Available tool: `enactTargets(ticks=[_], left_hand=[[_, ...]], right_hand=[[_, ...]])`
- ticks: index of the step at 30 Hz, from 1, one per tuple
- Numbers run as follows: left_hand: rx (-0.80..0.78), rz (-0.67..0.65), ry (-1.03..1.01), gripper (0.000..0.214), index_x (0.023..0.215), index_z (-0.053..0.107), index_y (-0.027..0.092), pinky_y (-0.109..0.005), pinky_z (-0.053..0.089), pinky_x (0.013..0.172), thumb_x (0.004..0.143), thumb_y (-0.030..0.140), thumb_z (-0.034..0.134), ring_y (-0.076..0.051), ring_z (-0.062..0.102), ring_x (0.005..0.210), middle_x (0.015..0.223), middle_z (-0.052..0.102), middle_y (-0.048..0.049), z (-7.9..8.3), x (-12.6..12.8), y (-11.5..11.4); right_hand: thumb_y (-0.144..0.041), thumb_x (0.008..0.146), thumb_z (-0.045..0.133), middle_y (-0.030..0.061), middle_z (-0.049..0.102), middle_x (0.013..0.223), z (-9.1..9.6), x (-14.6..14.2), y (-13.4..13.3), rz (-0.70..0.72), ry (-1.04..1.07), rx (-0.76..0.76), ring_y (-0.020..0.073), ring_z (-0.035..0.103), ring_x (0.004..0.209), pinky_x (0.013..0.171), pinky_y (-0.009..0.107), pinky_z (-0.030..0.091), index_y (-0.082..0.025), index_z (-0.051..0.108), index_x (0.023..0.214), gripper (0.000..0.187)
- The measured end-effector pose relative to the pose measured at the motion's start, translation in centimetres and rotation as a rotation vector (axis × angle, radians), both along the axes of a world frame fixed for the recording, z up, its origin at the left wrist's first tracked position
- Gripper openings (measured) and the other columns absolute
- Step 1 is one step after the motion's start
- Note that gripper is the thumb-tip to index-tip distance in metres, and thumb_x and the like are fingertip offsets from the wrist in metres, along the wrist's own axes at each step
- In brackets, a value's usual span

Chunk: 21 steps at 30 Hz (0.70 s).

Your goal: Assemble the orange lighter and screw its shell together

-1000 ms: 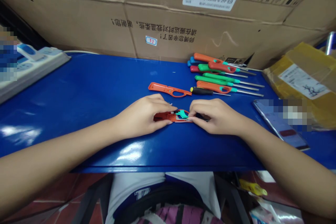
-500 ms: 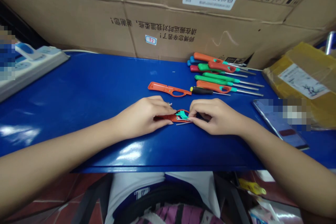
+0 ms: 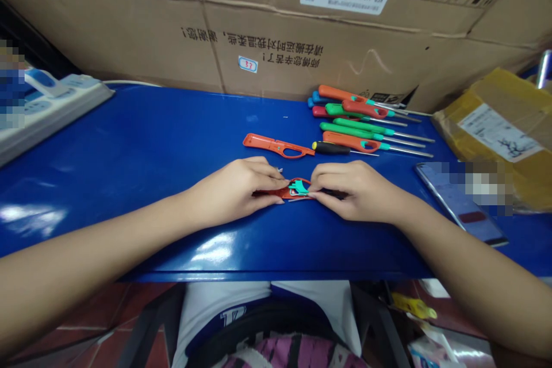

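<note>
My left hand [image 3: 252,184] is closed around the handle end of an orange lighter shell half [image 3: 283,192], which lies low over the blue table. A teal trigger piece [image 3: 299,186] sits in the shell's opening. With thumb and fingertips pinched together, my right hand [image 3: 345,191] grips the trigger piece at its right side; the fingers hide part of it. A thin metal rod shows just below the shell. Behind my hands lie the other orange shell half [image 3: 278,146] and a black screwdriver [image 3: 332,149] with a yellow end.
Several long-necked lighters [image 3: 357,126] in orange, green, red and blue are heaped at the back right. A phone [image 3: 461,204] and a yellow-taped parcel [image 3: 495,138] are on the right. A white power strip [image 3: 64,106] stands left; a large cardboard box [image 3: 172,57] forms the back.
The teal trigger piece has shifted very slightly within the shell under my right fingertips. Both hands stay in nearly the same place.
</note>
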<state>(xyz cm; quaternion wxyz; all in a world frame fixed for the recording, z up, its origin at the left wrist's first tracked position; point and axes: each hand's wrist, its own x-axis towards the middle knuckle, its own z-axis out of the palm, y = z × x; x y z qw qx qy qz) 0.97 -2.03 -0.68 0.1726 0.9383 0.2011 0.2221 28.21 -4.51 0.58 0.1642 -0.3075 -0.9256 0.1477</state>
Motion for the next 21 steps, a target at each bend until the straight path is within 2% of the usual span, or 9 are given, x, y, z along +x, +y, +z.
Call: enactTargets(ticks=[9, 14, 21], left_hand=[[-0.005, -0.014, 0.025, 0.02, 0.113, 0.075, 0.017, -0.034, 0.055, 0.089, 0.095, 0.023, 0.068, -0.021, 0.067, 0.099, 0.11, 0.077, -0.0067, -0.17, 0.1, -0.03], [0.014, -0.017, 0.019, 0.02, 0.113, 0.075, 0.017, -0.035, 0.054, 0.089, 0.095, 0.024, 0.068, -0.021, 0.067, 0.099, 0.11, 0.077, -0.0068, -0.26, 0.09, -0.07], [0.004, 0.064, 0.042, 0.042, 0.134, 0.064, 0.015, -0.03, 0.054, 0.082, 0.093, 0.021, 0.07, -0.02, 0.067, 0.093, 0.106, 0.075, -0.0086, 0.06, -0.01, -0.22]], right_hand=[[-0.021, 0.1, 0.05, 0.0046, 0.072, 0.098, 0.01, -0.13, -0.1, -0.004, -0.107, 0.151, 0.0127, 0.061, 0.071, 0.064, 0.027, 0.041, -0.019, 0.071, 0.093, 0.022], [-0.022, 0.1, 0.05, 0.0039, 0.072, 0.098, -0.06, -0.27, -0.14, -0.009, -0.128, 0.177, 0.0123, 0.061, 0.071, 0.063, 0.027, 0.039, -0.019, 0.071, 0.093, 0.022], [-0.02, 0.102, 0.047, 0.0049, 0.074, 0.098, 0.03, -0.54, -0.32, 0.008, -0.173, 0.223, 0.013, 0.062, 0.075, 0.062, 0.028, 0.036, -0.019, 0.071, 0.096, 0.025]])
